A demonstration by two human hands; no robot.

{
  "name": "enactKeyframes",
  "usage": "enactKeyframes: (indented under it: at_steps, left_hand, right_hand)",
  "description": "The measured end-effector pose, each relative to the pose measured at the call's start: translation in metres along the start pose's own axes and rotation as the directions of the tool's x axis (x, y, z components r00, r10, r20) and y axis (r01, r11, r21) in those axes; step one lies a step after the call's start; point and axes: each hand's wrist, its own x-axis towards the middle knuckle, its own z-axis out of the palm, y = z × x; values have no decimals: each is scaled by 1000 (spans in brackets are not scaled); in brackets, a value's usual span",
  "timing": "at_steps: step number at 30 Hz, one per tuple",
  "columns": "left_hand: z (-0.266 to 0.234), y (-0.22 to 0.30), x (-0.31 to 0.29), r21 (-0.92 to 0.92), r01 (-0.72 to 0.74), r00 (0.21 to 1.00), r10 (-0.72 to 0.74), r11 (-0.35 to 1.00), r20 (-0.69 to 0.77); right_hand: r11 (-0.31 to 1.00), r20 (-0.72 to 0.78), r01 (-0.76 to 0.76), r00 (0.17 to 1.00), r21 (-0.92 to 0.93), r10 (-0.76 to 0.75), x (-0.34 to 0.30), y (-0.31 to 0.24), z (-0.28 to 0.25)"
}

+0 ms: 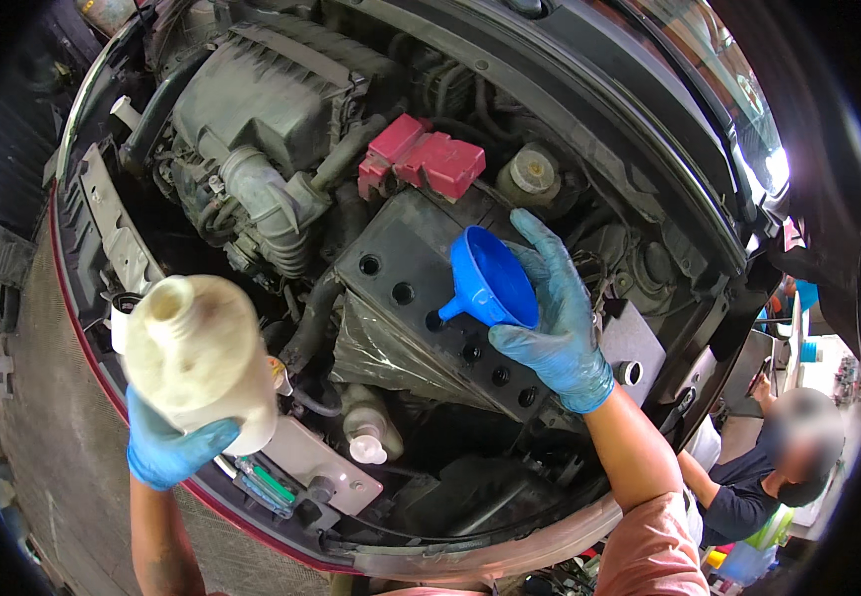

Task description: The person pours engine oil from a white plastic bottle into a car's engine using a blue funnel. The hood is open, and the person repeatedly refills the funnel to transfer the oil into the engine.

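Note:
My gloved left hand (177, 442) is wrapped round the lower part of a whitish plastic jug (202, 363), whose uncapped neck points up. In my gloved right hand (565, 343) I grip a blue plastic funnel (488, 278), its wide mouth tilted to the right. The funnel's spout is over a black car battery (406, 238), close to one hole in the row of uncapped cell holes; I cannot tell whether it touches. A red terminal cover (421, 157) sits at the battery's far end.
Around the battery lie a ribbed intake hose (267, 209), a dark air filter housing (262, 89) and a white-capped reservoir (366, 427). Green-handled tools (267, 482) rest on the front edge. Another person (768, 477) is at the right.

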Motion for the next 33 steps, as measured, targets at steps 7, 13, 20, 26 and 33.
enactKeyframes:
  at_steps: [7, 13, 20, 26, 33]
  left_hand:
    - [-27, -36, -29, 66, -97, 956, 112, 993, -271]
    - [-17, -9, -22, 58, 113, 994, -113, 992, -12]
    - [24, 41, 29, 415, -238, 864, -4, 878, 504]
    - [40, 64, 55, 551, -318, 786, -110, 772, 609]
    - [45, 82, 63, 634, -309, 747, -231, 709, 623]
  right_hand:
    - [997, -50, -29, 998, 66, 32, 0, -8, -1]
    - [814, 145, 299, 954, -498, -262, -1, 1, 2]
    - [503, 339, 553, 823, -664, -456, -1, 5, 17]
    - [483, 350, 587, 795, -649, -496, -2, 5, 19]
    - [466, 344, 618, 764, -633, -545, -2, 6, 20]
